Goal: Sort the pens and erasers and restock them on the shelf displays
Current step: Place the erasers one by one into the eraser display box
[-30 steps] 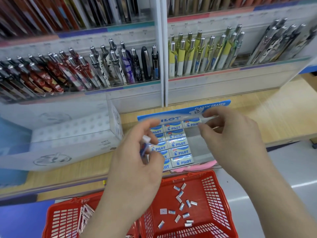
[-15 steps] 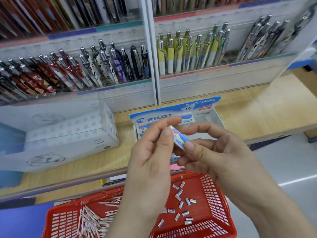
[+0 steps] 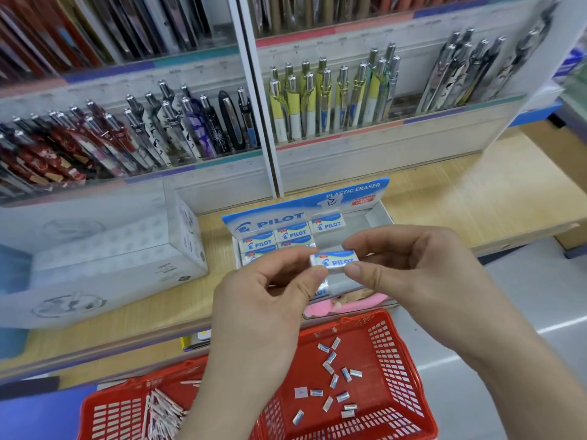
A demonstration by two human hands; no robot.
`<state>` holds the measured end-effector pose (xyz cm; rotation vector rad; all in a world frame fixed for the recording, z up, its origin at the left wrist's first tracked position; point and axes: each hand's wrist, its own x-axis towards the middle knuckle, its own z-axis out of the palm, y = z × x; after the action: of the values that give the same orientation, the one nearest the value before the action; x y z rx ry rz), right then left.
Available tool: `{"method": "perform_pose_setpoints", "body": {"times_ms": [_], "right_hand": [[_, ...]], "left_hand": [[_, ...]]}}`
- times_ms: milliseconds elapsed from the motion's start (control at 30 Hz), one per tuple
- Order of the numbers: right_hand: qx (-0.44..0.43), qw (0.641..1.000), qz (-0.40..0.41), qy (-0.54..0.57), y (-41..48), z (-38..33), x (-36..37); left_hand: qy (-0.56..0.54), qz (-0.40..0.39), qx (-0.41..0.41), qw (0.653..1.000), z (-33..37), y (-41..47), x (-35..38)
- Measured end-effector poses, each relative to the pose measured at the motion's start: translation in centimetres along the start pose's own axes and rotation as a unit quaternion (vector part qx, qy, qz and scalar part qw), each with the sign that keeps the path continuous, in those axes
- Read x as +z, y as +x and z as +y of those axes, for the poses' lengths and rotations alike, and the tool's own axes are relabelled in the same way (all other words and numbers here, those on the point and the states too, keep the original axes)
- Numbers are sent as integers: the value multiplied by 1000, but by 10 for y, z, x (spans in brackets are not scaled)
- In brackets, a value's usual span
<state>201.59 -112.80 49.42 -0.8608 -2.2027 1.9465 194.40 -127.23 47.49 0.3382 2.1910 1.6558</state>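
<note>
Eraser point(image 3: 332, 261), white with a blue PILOT sleeve, is held level in the air between both hands, above the front part of its display box point(image 3: 378, 214). The left hand point(image 3: 263, 300) pinches its left end between thumb and forefinger, and the right hand point(image 3: 413, 265) pinches its right end the same way; the other fingers point(image 3: 390, 249) of both hands are loosely curled and hold nothing.

Rows of matching boxed erasers point(image 3: 292, 231) fill the left side of the display box, under a blue header card reading PLASTIC ERASER. The right side of the box shows a bare grey floor. The hands and the held eraser hide the box's front rows. A pink item point(image 3: 343, 304) lies at the box's near edge, partly covered by the right hand.

The box sits on a wooden shelf point(image 3: 476, 192), beside a white carton point(image 3: 111, 249) to the left. Behind them, tiered racks hold red pens point(image 3: 47, 147), yellow pens point(image 3: 317, 100) and silver pens point(image 3: 460, 71), parted by a white upright divider point(image 3: 254, 90).

Below the shelf, a red basket point(image 3: 406, 360) holds scattered loose erasers point(image 3: 336, 382). A second red basket point(image 3: 104, 404) to the left holds a heap of wrapped pens point(image 3: 162, 411), and the left forearm crosses where the two baskets meet.
</note>
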Motion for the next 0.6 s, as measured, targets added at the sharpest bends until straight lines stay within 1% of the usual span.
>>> {"method": "perform_pose_setpoints", "body": {"times_ms": [67,133,167,233,367,533,600], "right_hand": [[-28,994,41,-95,8,3,-2],[-56,968,92,-228,16,6,-2],[-65,953,111,-275,20,7,-1],[-76,936,127,-319,27,9,4],[-92,913,123,-378,35,15,13],[-77,907,144,-387,39,14,21],[-65,904,158,-393,41,13,24]], "left_hand": [[106,14,42,993,-2,4,0],[222,46,98,969,-6,8,-4],[265,65,119,955,-9,11,-8],[315,95,122,936,-14,13,-16],[352,110,79,926,-21,11,-29],[314,109,28,943,-20,12,-37],[307,108,23,945,-21,12,-37]]}}
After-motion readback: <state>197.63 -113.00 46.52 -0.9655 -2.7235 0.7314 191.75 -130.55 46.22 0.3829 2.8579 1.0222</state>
